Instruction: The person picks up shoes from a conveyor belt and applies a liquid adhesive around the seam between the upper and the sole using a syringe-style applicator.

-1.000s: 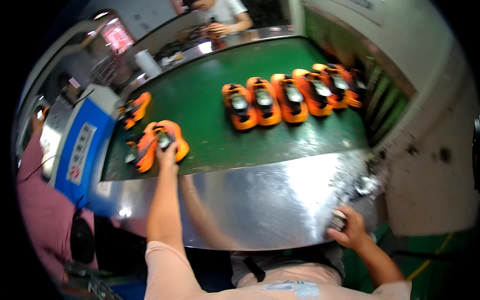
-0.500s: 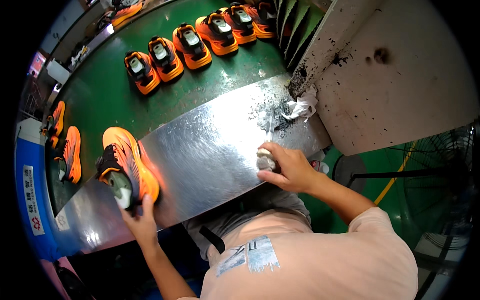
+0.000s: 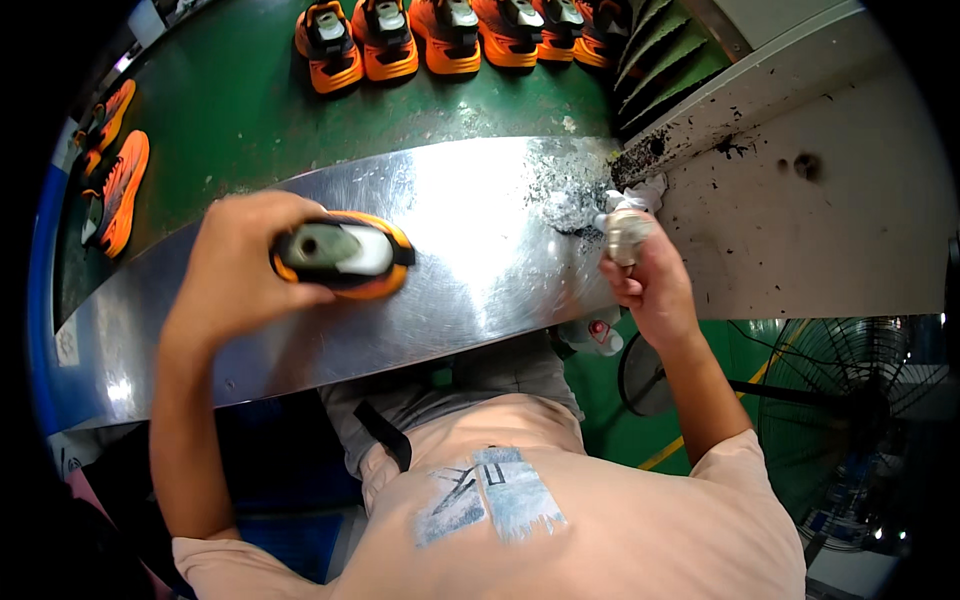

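Above the metal plate (image 3: 440, 240), my left hand (image 3: 230, 260) is closed around an orange and black sports shoe (image 3: 388, 285). A green and white shoe last (image 3: 350, 250) sits in the shoe's opening, which faces up; the toe is hidden. At the plate's right end, my right hand (image 3: 662, 290) is wrapped around a tool with a pale, lumpy handle (image 3: 628, 235). Its working end points away from me and is mostly hidden, so I cannot tell its kind. Crumpled white cloth or paper (image 3: 648, 190) lies just beyond it, beside dark, greyish residue (image 3: 570, 205) on the plate.
Several similar shoes (image 3: 452, 45) stand in a row on the green surface (image 3: 230, 120) at the back. More shoes (image 3: 125, 190) lie far left. Green flaps (image 3: 675, 65) hang at the back right, beside a stained beige panel (image 3: 860, 200). A fan (image 3: 860, 400) stands lower right.
My left hand has lifted the shoe from the plate's left part and turned it, heel now to the right. My right hand has moved right and farther away with the tool. The view has shifted.
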{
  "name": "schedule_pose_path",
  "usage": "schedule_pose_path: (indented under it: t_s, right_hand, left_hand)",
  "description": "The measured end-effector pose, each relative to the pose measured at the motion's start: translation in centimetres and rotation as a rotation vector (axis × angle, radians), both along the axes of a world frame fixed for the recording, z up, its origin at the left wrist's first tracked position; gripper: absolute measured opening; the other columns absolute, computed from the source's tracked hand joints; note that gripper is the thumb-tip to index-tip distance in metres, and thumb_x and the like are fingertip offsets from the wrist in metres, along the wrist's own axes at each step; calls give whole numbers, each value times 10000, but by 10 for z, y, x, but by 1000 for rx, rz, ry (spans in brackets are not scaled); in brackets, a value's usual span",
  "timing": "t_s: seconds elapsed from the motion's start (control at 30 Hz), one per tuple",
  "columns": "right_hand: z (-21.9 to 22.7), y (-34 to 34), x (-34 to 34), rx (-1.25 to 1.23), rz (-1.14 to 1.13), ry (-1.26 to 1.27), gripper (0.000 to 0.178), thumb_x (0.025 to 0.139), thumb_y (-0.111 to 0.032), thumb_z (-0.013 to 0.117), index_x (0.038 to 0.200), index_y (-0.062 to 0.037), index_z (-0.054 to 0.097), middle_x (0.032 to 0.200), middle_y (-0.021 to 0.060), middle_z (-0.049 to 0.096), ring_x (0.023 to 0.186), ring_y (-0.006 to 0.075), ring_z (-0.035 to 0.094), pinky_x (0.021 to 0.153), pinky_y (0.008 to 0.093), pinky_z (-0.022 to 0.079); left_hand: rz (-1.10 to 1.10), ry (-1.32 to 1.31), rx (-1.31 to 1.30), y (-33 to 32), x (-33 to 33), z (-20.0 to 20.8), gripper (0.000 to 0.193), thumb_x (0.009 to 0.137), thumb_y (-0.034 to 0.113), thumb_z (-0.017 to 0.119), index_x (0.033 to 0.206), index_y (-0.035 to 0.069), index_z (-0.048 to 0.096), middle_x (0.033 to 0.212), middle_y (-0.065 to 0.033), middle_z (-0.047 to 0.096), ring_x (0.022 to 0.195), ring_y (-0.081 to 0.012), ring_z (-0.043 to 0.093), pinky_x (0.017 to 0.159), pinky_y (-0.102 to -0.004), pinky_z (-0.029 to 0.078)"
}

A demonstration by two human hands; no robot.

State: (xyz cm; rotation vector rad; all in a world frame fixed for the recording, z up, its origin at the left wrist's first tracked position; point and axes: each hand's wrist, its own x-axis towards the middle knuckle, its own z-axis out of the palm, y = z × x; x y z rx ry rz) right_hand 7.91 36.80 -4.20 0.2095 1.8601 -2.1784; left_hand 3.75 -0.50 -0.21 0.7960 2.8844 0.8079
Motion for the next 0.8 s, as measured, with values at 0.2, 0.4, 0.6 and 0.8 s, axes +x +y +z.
schedule_pose_path:
  t_s: [0.2,0.4,0.6,0.8]
  right_hand:
    - [-5,-14,13,546,198,243,391,883,-203,543,1214,-18,449,898,7,540,741,76,480,648,221,420]
    - [37,-75,-5,-45,272,94,687,839,-684,408,1072,-40,467,617,7,464,414,50,339,364,201,254]
    - [81,-197,-49,-425,760,-128,626,894,-628,348,1171,-67,328,505,3,389,347,82,242,337,232,212]
    - [69,-245,-59,-317,835,-306,745,891,-677,227,1268,-38,300,565,12,361,430,103,272,395,245,260]
  left_hand:
    - [24,424,84,37,98,-27,225,707,48,609,924,1,649,929,-157,648,910,-309,636,835,-421,514]
    - [137,524,175,44,133,-56,160,774,17,598,924,26,655,979,-144,651,929,-297,650,858,-389,518]
    - [142,509,228,35,141,-64,143,804,72,573,917,43,657,985,-100,661,994,-268,629,901,-375,502]
    - [139,547,284,35,142,-70,171,812,119,549,912,18,645,990,-124,659,993,-263,635,941,-381,475]
